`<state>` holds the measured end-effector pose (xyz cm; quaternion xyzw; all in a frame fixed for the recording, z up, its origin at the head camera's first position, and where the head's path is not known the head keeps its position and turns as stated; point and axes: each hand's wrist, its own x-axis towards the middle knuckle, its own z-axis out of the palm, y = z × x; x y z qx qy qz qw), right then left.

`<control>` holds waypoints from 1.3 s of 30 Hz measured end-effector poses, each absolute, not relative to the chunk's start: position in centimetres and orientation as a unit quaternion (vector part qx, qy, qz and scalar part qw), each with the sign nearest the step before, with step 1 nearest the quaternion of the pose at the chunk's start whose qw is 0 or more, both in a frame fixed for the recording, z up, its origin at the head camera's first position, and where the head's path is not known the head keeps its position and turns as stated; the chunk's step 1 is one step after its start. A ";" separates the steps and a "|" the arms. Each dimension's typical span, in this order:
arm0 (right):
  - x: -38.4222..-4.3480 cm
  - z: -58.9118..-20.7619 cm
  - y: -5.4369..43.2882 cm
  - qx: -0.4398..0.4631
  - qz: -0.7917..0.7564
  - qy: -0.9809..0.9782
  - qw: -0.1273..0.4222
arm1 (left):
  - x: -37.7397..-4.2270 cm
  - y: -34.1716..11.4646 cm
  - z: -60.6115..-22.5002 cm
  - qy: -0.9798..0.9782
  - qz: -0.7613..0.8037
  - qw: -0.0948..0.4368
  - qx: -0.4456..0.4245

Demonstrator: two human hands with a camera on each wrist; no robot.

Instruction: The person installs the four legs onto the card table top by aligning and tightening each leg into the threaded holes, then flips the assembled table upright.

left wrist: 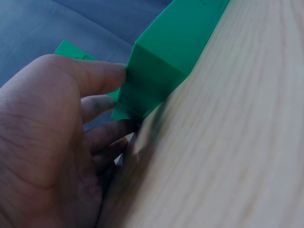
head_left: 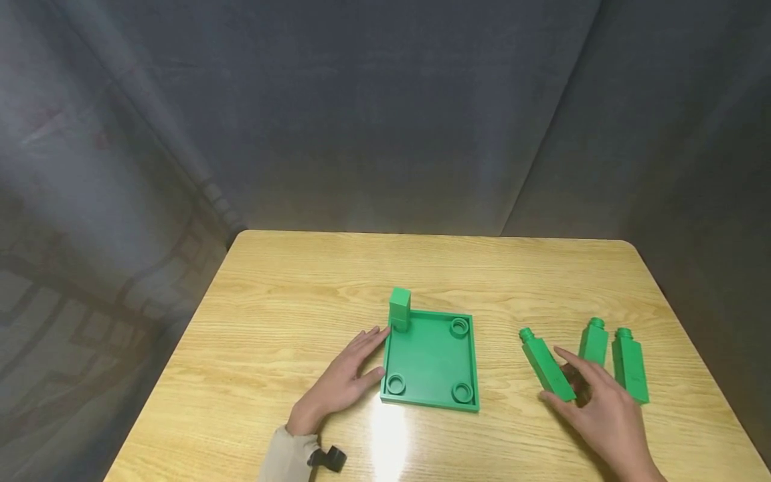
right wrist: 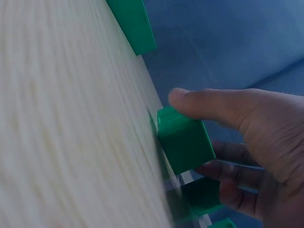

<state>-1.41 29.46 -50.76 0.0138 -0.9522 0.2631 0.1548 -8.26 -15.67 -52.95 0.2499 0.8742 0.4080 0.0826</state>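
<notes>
A square green base plate [head_left: 429,358] with a raised rim lies flat on the table. One green post [head_left: 400,308] stands upright at its far left corner, and round threaded rings show in the other three corners. My left hand [head_left: 340,381] rests along the plate's left side, fingers extended, thumb and fingertips at the rim. To the right of the plate, my right hand [head_left: 602,408] holds a loose green post [head_left: 547,367] between thumb and fingers. That post slants, its threaded end pointing away from me. The right wrist view shows its square end [right wrist: 185,145] under the thumb.
Beyond my right hand lie two more green posts, one [head_left: 594,343] partly behind the fingers and another [head_left: 630,368] farther right. All rest on a wooden table [head_left: 289,288] with rounded far corners. Grey curtains [head_left: 373,120] hang behind and beside it.
</notes>
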 end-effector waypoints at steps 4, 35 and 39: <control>-1.2 -50.7 29.5 -0.001 0.243 -0.961 0.133 | -8.2 -15.7 -52.8 0.872 0.413 0.082 0.251; -0.9 -50.9 29.1 -0.038 0.280 -0.944 0.172 | -8.2 -15.7 -52.9 0.873 0.409 0.079 0.253; -0.8 -50.6 28.8 -0.068 0.316 -0.922 0.211 | -8.2 -15.6 -52.9 0.872 0.412 0.079 0.254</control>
